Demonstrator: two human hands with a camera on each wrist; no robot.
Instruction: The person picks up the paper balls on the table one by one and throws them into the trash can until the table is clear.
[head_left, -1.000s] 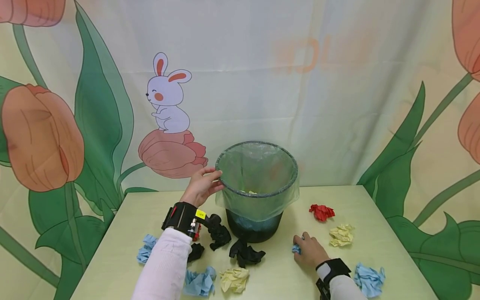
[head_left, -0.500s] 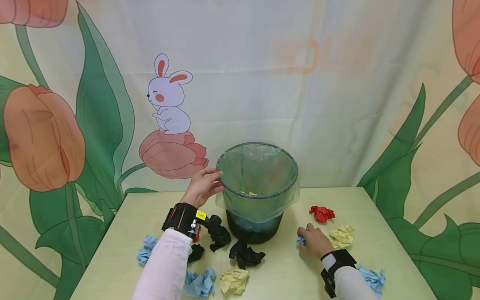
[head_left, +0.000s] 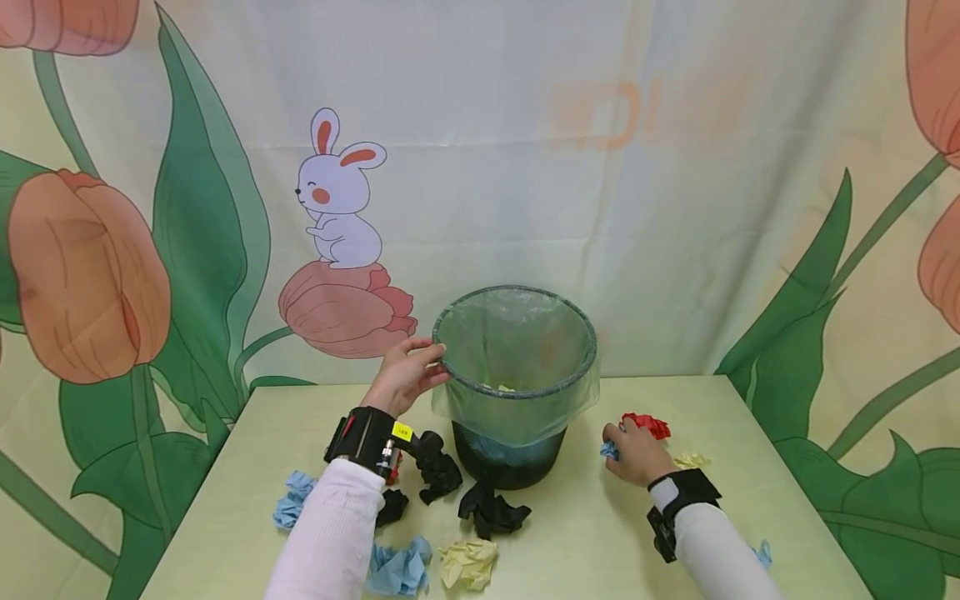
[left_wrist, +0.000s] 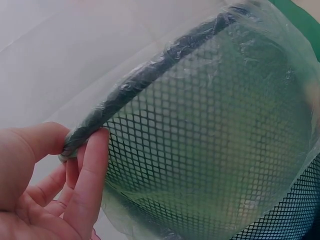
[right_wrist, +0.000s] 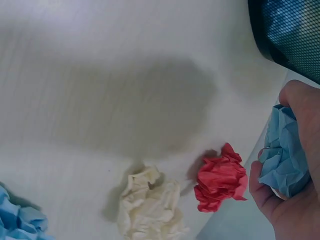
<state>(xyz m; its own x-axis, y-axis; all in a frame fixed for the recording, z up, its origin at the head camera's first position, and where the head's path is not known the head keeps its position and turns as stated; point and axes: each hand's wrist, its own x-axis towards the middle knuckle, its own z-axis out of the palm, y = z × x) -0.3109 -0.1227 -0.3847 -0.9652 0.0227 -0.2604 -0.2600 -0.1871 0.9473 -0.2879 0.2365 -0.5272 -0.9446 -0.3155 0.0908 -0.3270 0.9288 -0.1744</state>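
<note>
A black mesh wastebasket (head_left: 510, 462) with a translucent green liner (head_left: 517, 421) folded over its rim stands at the table's back. My left hand (head_left: 406, 377) pinches the left side of that rim between thumb and fingers; the left wrist view shows the thumb on the outside (left_wrist: 47, 137). In my right hand (head_left: 637, 454) is a crumpled blue paper ball (right_wrist: 285, 152), held right of the basket above the table. Close to that hand lies a red paper ball (head_left: 651, 426), with a yellow paper ball (right_wrist: 151, 205) beside it, partly hidden by the hand in the head view.
Black paper balls (head_left: 492, 508) lie in front of the basket. Further forward are a blue ball (head_left: 400, 567) and a yellow ball (head_left: 468, 564). Another blue ball (head_left: 294, 498) sits left of my forearm, and one more (head_left: 763, 553) shows beside my right sleeve. A printed curtain (head_left: 675, 250) hangs behind.
My right hand has moved away from me and slightly right, carrying the blue paper ball up off the table. My left hand stays on the basket's rim.
</note>
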